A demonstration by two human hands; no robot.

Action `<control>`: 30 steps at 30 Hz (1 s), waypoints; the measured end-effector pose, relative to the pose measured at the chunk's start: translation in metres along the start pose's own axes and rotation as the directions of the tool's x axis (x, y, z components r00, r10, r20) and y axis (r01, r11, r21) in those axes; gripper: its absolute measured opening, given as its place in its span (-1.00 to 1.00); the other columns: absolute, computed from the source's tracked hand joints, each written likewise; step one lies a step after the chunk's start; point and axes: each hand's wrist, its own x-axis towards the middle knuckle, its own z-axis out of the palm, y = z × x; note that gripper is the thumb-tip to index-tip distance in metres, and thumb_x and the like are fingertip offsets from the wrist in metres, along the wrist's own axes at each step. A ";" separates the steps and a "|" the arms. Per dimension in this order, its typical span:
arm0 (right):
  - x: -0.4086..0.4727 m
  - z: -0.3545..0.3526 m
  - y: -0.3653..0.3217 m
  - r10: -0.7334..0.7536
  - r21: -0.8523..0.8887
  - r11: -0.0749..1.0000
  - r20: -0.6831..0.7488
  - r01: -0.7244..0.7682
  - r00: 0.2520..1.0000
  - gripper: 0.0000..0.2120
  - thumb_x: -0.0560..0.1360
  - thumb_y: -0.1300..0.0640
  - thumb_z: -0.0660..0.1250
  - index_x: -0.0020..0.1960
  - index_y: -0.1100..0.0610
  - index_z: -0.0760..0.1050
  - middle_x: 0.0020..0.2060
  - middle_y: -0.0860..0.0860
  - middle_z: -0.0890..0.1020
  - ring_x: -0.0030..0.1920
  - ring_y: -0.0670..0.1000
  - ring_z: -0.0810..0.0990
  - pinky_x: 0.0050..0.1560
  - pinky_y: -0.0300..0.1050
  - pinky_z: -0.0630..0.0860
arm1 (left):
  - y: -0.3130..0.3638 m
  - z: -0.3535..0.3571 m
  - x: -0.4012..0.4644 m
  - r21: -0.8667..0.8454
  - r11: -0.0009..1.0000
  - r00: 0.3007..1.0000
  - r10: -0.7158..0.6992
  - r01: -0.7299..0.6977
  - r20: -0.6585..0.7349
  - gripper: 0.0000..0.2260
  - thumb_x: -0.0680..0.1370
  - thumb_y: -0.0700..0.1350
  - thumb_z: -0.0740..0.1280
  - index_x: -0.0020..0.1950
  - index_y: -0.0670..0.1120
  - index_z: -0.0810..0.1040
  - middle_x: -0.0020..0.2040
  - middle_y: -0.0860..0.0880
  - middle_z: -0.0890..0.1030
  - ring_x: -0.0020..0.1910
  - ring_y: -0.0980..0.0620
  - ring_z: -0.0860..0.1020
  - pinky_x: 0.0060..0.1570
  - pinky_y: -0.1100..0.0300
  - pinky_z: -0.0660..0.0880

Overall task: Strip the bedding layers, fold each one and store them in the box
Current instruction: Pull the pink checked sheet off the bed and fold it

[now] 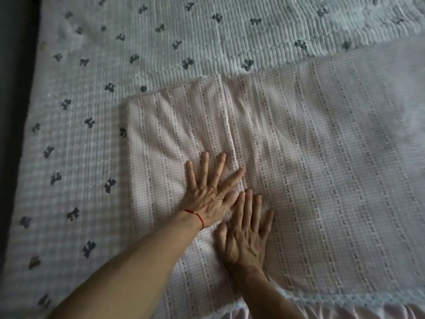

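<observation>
A person leans over a bed and presses both hands flat on a pink checked sheet (310,157) that lies partly folded across the mattress, seen from a head-worn camera looking down. The left hand (210,194), with a thin red string bracelet (197,217) around its wrist, rests palm down with fingers straight and spread on the folded-over flap (174,134) of the sheet, its forefinger reaching across the flap's right edge; it grips nothing. The right hand (243,236) lies just beside and below it, also palm down, fingers straight and close together, flat on the lower layer of the same sheet and holding nothing; the fingertips of this hand come up against the base of the left hand. The flap forms a raised rectangle at the sheet's left end, with its free edge running as a seam from the far side toward the hands, and the rest of the sheet stretches off to the right. Beneath it, a white ribbed quilt (161,49) printed with small dark bows covers the bed to the left and far side. A strip of pink ruffled fabric (345,311) shows along the near edge, and a dark band (13,88) runs down the far left.
</observation>
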 end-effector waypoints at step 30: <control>0.004 -0.172 0.033 -0.277 0.770 0.625 0.375 -0.131 0.885 -0.47 0.54 -0.42 0.08 0.39 -0.27 0.50 0.29 -0.13 0.63 0.29 -0.08 0.60 0.32 0.05 0.51 | 0.012 -0.195 -0.085 -0.883 0.431 0.936 -0.350 0.185 0.025 -0.64 0.56 0.03 0.37 0.31 0.15 0.34 0.20 0.15 0.59 0.14 0.07 0.60 0.20 -0.13 0.55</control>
